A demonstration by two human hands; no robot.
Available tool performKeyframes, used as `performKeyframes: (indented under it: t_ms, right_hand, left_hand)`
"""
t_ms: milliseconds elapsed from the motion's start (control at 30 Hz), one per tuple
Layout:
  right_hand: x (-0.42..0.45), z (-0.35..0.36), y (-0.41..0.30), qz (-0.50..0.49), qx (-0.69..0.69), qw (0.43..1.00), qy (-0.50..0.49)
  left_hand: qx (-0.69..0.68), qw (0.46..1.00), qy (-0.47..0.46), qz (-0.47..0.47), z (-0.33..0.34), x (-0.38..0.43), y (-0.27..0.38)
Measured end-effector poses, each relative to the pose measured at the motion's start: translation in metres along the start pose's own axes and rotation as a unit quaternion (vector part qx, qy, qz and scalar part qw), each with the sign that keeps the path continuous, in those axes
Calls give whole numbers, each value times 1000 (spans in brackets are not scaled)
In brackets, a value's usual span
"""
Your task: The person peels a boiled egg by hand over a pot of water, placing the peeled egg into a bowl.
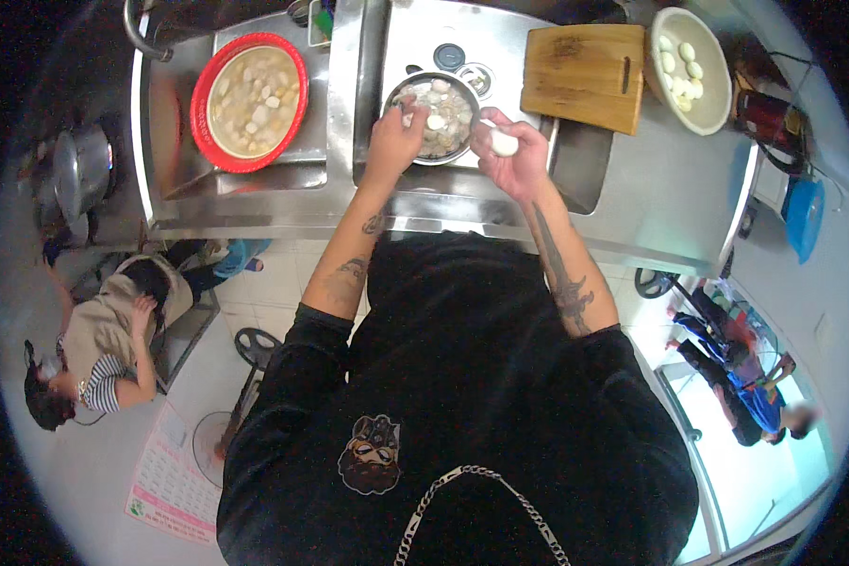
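My right hand [513, 157] holds a smooth white peeled egg [504, 143] beside the right rim of a round metal bowl [447, 161]. Broken eggshells [453, 113] heap the inside of this bowl, which rests over the right sink. Over the bowl's left side is my left hand [400, 136], its fingers bent down at the shells; whether they pinch a piece is hidden. Farther right, a cream plastic bowl [720, 85] contains several peeled eggs [686, 52].
A red basin [201, 131] of cloudy water and several eggs sits in the left sink [315, 134]. A wooden cutting board [580, 74] bridges the right sink's edge. A dark round cap [449, 56] lies behind the bowl. Other people [124, 304] are behind me on both sides.
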State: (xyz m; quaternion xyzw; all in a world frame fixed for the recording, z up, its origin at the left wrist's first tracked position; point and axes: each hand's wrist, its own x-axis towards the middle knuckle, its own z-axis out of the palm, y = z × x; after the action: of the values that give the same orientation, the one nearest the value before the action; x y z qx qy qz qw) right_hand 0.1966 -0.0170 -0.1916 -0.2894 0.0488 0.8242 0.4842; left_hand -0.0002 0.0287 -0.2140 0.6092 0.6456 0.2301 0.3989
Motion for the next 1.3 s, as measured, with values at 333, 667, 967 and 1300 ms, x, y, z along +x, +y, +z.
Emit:
performKeyframes:
  t_ms: [333,667,967,1300]
  right_hand:
    - [-52,-40,-99,-121,-177,952,217]
    - [-63,-118,-369,-254,-643,544,476]
    - [-27,-141,-376,-173,-829,312,431]
    - [28,-30,-167,-332,-812,465,118]
  left_hand:
    - [196,948,-245,-47,40,-19,-109]
    - [133,969,-189,-87,36,-20,-101]
    - [137,971,-165,-109,20,-24,-100]
    - [125,932,-162,-300,48,10,-170]
